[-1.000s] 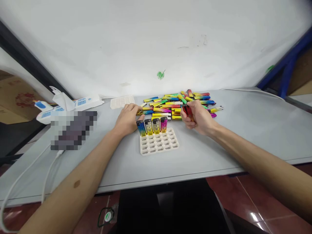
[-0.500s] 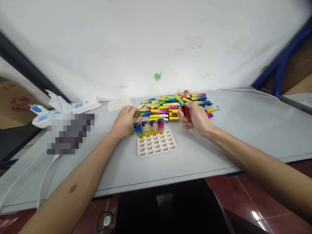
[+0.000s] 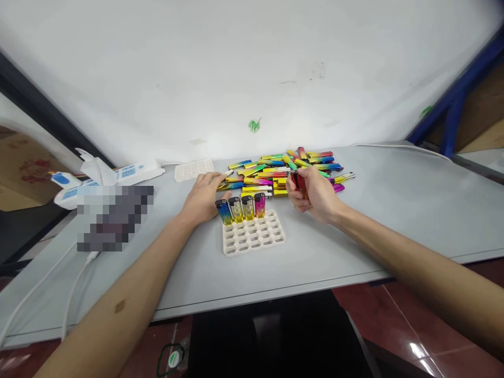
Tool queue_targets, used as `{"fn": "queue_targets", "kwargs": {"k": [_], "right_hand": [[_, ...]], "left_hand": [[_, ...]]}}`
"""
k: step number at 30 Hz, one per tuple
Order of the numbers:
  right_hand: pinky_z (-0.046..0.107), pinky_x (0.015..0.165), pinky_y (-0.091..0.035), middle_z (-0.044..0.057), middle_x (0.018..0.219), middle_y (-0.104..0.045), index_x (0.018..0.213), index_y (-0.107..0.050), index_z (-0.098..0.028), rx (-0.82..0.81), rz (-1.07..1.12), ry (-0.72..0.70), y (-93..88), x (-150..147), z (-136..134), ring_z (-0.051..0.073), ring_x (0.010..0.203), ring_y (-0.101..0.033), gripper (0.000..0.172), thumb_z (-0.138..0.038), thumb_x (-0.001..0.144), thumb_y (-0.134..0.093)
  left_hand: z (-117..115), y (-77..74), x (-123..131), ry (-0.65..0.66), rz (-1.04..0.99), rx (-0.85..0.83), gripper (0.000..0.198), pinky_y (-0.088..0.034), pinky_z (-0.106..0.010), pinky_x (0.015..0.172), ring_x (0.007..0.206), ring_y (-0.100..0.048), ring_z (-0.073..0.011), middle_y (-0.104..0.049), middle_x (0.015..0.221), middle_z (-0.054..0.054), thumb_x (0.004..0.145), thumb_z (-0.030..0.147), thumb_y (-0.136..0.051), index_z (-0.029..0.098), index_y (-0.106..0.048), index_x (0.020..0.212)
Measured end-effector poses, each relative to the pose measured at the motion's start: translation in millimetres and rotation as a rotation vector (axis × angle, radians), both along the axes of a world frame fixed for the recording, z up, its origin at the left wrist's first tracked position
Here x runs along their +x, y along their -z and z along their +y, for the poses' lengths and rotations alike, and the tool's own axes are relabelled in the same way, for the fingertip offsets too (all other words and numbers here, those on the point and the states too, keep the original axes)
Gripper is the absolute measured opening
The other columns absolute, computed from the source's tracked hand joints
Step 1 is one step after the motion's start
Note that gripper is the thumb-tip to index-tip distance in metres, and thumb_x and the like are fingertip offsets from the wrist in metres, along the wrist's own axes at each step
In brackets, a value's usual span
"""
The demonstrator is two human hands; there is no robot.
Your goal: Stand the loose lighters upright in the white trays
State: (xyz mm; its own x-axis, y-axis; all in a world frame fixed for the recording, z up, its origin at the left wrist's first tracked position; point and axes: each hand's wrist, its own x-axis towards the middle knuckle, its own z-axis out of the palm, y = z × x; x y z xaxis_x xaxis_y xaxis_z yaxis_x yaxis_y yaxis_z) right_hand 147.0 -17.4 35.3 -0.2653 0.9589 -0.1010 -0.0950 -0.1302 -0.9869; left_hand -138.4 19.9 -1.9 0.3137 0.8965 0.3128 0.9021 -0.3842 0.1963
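Note:
A white tray [image 3: 254, 241] with rows of oval holes lies on the table, and several lighters [image 3: 248, 207] with black tops stand upright along its far row, in blue, yellow-clear and pink. Behind it spreads a heap of shiny multicoloured lighters [image 3: 258, 181]. My left hand [image 3: 202, 199] lies on the table at the heap's left edge, fingers stretched and apart, holding nothing that I can see. To the right of the tray, my right hand [image 3: 315, 194] has its fingers wrapped round a red lighter [image 3: 301, 182], whose lower part the hand hides.
A second white tray [image 3: 193, 170] lies near the wall. On the left are a power strip [image 3: 137, 170] and a blurred-out dark object [image 3: 116, 218] with a white cable [image 3: 74, 294]. The table's front edge [image 3: 275, 296] runs before me.
Both hands keep nearly the same place and hold. The whole view has shifted very slightly; the tray and its lighters look unchanged.

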Motion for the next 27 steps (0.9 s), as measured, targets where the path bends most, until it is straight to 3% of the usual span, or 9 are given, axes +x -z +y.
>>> {"fn": "queue_targets", "kwargs": {"k": [5,8,12,16,20,27], "right_hand": [[0.026,0.044,-0.014,-0.005,0.056,-0.029,0.067,-0.044,-0.022,0.015,-0.005,-0.005,2.8,-1.2,1.1,0.01,0.046,-0.016,0.039,-0.049,0.095,-0.035],[0.027,0.046,-0.025,-0.003,0.061,-0.038,0.073,-0.051,-0.022,0.128,-0.03,-0.027,6.1,-0.5,3.5,0.011,0.048,-0.028,0.04,-0.048,0.096,-0.033],[0.03,0.07,-0.046,0.002,0.079,-0.06,0.08,-0.059,-0.02,0.358,-0.182,-0.088,7.8,0.4,2.6,0.016,0.074,-0.056,0.032,-0.044,0.097,-0.047],[0.036,0.088,-0.049,0.005,0.097,-0.07,0.092,-0.065,-0.019,0.453,-0.247,-0.169,7.1,-0.1,-1.5,0.019,0.094,-0.064,0.023,-0.042,0.092,-0.065],[0.037,0.082,-0.051,0.004,0.092,-0.071,0.093,-0.062,-0.02,0.453,-0.234,-0.19,11.9,0.5,0.0,0.019,0.087,-0.066,0.026,-0.042,0.086,-0.073],[0.035,0.069,-0.048,0.002,0.081,-0.07,0.09,-0.061,-0.021,0.652,-0.547,-0.112,11.0,3.1,-0.3,0.019,0.073,-0.063,0.03,-0.048,0.084,-0.073]], "left_hand": [[1.3,1.3,-1.4,-0.012,0.04,-0.025,0.054,-0.035,-0.051,0.117,0.135,-0.038,-0.0346,-0.048,0.147,-0.015,0.096,0.045,-0.045,0.015,-0.054,0.141],[0.7,0.5,-1.0,-0.001,0.023,-0.002,0.048,-0.037,-0.05,0.114,0.129,-0.041,-0.0338,-0.053,0.139,-0.014,0.095,0.045,-0.047,0.016,-0.058,0.132],[0.5,-0.4,0.2,0.006,0.002,0.025,0.04,-0.041,-0.051,0.109,0.12,-0.044,-0.0332,-0.058,0.128,-0.013,0.094,0.047,-0.051,0.017,-0.061,0.118],[-0.6,-2.7,1.1,0.009,-0.01,0.021,0.037,-0.042,-0.05,0.106,0.117,-0.044,-0.0329,-0.059,0.124,-0.014,0.093,0.048,-0.053,0.017,-0.06,0.111],[-2.6,-4.1,1.6,0.025,-0.009,0.023,0.038,-0.042,-0.05,0.105,0.117,-0.044,-0.0329,-0.058,0.123,-0.015,0.093,0.047,-0.054,0.016,-0.061,0.112],[-3.2,-2.2,1.8,0.055,0.006,0.015,0.043,-0.041,-0.05,0.105,0.121,-0.042,-0.0334,-0.059,0.126,-0.013,0.094,0.046,-0.053,0.018,-0.062,0.125]]}}
